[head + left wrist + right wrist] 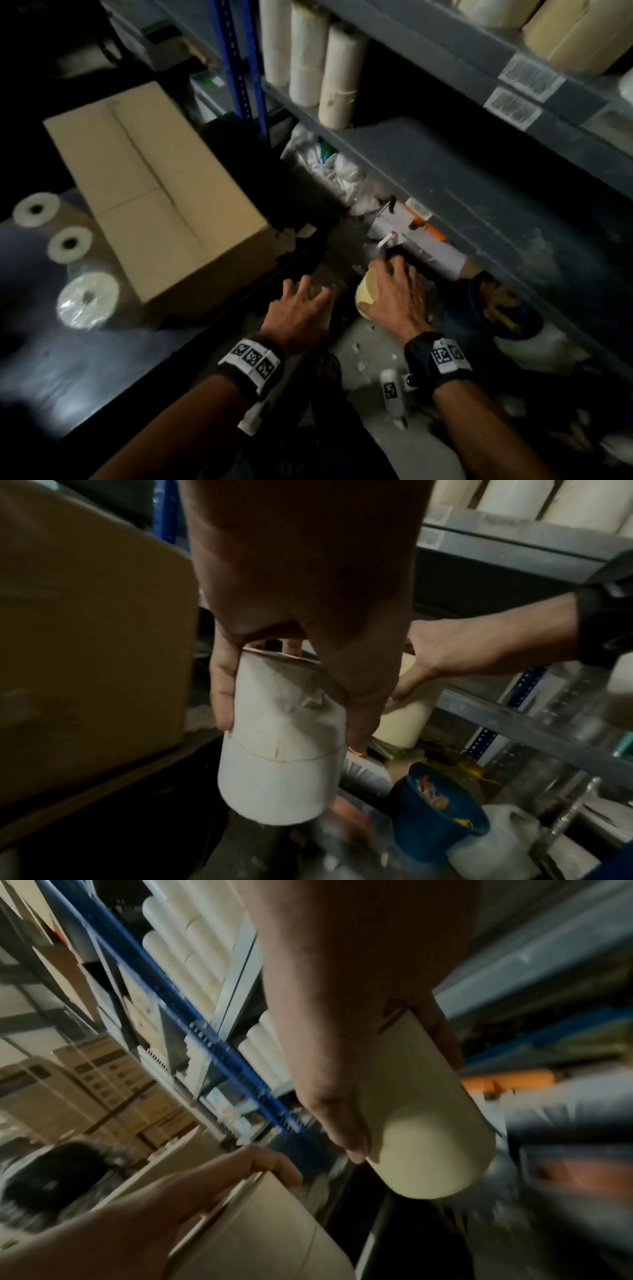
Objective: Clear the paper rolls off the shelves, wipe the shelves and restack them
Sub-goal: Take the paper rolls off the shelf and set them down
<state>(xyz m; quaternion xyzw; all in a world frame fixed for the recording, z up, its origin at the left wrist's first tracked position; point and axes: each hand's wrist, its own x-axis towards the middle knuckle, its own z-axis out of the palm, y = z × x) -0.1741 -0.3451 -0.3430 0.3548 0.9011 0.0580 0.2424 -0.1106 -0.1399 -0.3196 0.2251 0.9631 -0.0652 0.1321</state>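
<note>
My left hand (301, 305) grips a whitish paper roll (281, 748) from above, fingers down its sides; in the head view the hand hides the roll. My right hand (394, 294) holds a cream paper roll (364, 296) the same way, low beside the grey shelf (445, 178). In the right wrist view the cream roll (431, 1137) hangs upright under the palm, with the left hand's roll (267, 1231) at lower left. Three tall rolls (339, 75) stand at the shelf's far left end. More cream rolls (579, 34) sit on the shelf above.
A closed cardboard box (154, 192) lies on a dark surface at left, with three plastic-wrapped rolls (87, 299) beside it. Under the shelf are a blue bucket (500, 308), white bags (335, 171) and an orange-and-white package (411, 222). A blue upright (246, 68) stands behind.
</note>
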